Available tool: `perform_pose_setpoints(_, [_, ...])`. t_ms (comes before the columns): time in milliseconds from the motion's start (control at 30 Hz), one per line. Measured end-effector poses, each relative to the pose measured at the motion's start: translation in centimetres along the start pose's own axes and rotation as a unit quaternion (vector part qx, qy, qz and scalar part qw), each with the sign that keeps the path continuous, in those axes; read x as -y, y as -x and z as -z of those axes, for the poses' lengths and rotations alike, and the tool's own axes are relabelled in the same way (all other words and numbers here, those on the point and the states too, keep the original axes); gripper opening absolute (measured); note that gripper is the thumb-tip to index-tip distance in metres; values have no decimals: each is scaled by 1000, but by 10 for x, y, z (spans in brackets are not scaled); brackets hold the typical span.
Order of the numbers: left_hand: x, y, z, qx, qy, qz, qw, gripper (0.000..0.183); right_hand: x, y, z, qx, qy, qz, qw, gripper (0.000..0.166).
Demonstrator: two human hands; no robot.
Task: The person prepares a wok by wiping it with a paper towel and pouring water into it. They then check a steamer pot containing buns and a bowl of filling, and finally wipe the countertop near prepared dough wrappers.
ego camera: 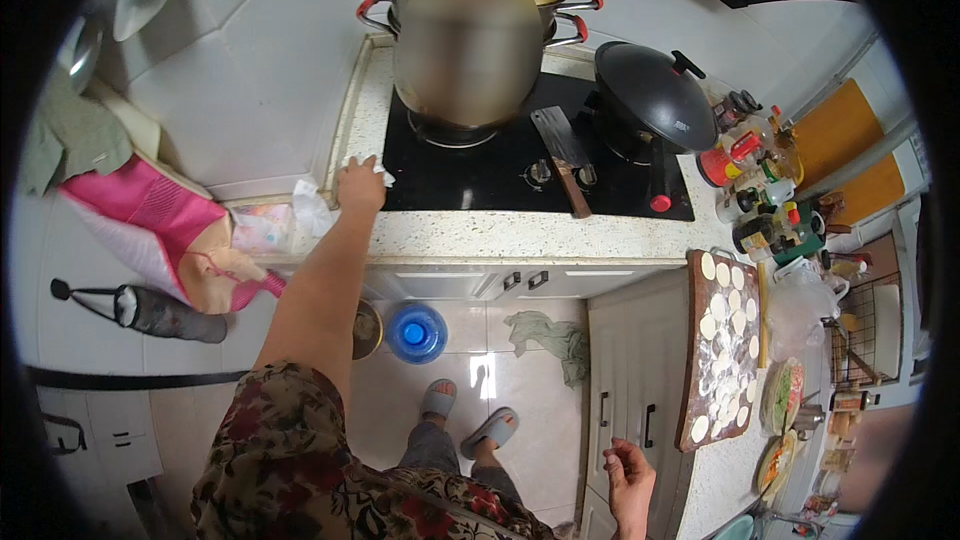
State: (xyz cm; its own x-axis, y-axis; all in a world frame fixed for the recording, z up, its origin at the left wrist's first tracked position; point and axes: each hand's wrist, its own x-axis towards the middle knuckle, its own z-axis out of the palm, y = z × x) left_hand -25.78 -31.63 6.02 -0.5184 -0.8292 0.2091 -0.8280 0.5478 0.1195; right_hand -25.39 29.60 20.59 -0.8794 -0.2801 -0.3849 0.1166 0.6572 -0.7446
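My left hand (361, 186) reaches out to the pale speckled countertop (465, 235), just left of the black glass cooktop (465, 184). Under its fingers is a crumpled white tissue (386, 175), partly hidden by the hand. Another white tissue (310, 208) lies to the left, beside a tissue pack (262, 226). A cleaver (559, 150) with a wooden handle rests across the cooktop knobs. Low in the view, my right hand (628, 476) hangs before the cabinet doors, its fingers loosely curled and nothing visible in it.
A tall lidded steamer pot (469, 52) and a lidded black wok (652, 97) stand on the burners. Several dough rounds cover a floured wooden board (694, 360) at right, near bottles (754, 232). On the floor are a blue water jug (417, 334) and a cloth (555, 345).
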Motion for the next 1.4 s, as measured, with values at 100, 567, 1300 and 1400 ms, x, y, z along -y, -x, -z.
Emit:
perform_pose_setpoints(100, [34, -8, -22, -48, -17, -35, 998, 22, 1, 3, -14, 16, 31, -11, 999, 24])
perform_pose_setpoints(567, [-180, 263, 92, 503, 807, 198, 237, 43, 22, -26, -33, -19, -298, 95, 950, 60])
perform_pose_setpoints(1300, [-439, 568, 111, 756, 511, 133, 387, 36, -329, -67, 319, -500, -12, -52, 865, 26])
perform_pose_setpoints(1400, [-427, 573, 101, 742, 508, 183, 397, 30, -334, -127, 318, -447, 41, -58, 892, 23])
